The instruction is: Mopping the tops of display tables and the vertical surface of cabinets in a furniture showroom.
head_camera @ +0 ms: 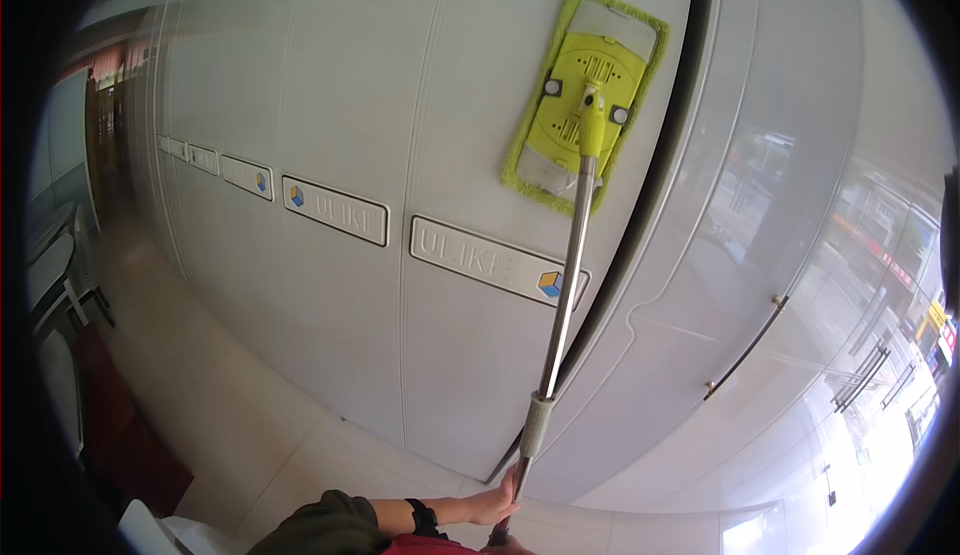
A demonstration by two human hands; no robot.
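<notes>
A flat mop head (585,97) with a lime-green plate and a fluffy green pad lies against the pale grey sliding panel (345,90). Its metal pole (567,292) runs down past a raised panel plaque (480,257) to a grey collar (537,426). Below that collar my left hand (495,504) is closed around the pole, a black band on its wrist. Lower down, at the picture's bottom edge, my right hand (511,547) is partly visible at the pole's dark grip (499,532); most of it is cut off.
Glossy cabinet doors (675,330) with bar handles (746,349) stand to the right, reflecting a bright street scene. A dark vertical gap separates them from the panels. White chairs (56,270) and a dark red cloth (124,420) are at the left. Pale floor tiles (300,442) run below.
</notes>
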